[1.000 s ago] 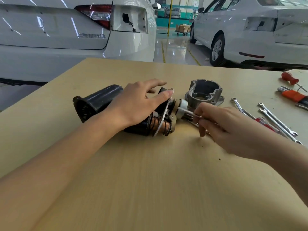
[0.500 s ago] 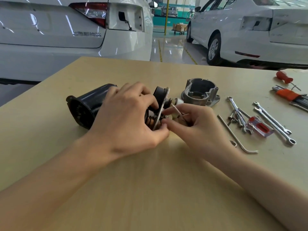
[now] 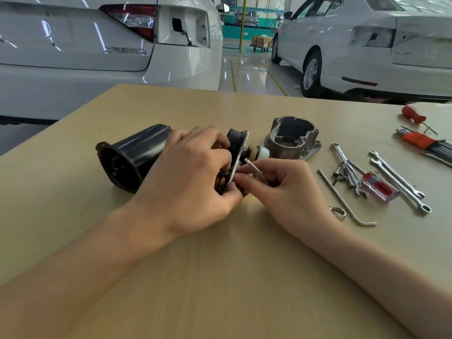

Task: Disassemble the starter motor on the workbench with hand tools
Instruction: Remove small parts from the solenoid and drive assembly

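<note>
Motor [image 3: 137,155] lies on its side mid-bench [image 3: 220,277]. Left hand [image 3: 193,182] clamps the plate [image 3: 238,155] end, likely to steady it; right hand [image 3: 281,189] pinches a thin tool [image 3: 253,166] aimed at the plate. Housing [image 3: 293,138] sits behind, already off.

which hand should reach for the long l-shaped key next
Right, probably. The right hand is on the same side as the L-shaped key, though it pinches a thin metal pin it would have to put down first. The left hand grips the starter motor, steadying it.
</note>
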`<state>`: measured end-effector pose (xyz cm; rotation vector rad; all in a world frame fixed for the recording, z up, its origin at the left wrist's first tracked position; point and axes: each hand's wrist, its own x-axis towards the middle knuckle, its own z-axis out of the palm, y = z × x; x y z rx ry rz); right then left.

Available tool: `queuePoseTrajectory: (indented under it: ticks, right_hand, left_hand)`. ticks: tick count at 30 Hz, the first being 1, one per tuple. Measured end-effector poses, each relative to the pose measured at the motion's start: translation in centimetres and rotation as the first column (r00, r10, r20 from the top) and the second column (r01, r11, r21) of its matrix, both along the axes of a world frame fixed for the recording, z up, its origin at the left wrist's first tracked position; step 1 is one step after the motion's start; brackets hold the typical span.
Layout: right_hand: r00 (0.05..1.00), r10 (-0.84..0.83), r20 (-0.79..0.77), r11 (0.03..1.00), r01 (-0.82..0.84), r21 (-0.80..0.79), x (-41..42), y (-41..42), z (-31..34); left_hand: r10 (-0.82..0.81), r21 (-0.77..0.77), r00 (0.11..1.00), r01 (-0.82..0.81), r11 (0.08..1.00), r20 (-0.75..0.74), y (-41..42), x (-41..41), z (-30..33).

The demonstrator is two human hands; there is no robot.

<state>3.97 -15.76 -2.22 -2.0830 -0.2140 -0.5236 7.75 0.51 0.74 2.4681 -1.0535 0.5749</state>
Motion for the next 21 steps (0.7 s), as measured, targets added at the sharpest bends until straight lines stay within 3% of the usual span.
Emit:
queuePoseTrajectory:
  ticks: [8,21]
  right_hand:
    - [1.000,-0.016,0.026,1.000,0.016,0.010,0.12,-0.13,-0.02]
    - [0.999,-0.024,0.027,1.000,0.024,-0.007,0.10,-0.04,-0.12]
  left_hand:
    - [0.022,-0.080,0.999,-0.026,0.996,-0.049,-0.05,-0.08,-0.17]
    - [-0.037,-0.050,0.998,0.034,0.998,-0.060,0.27,-0.13,0.22]
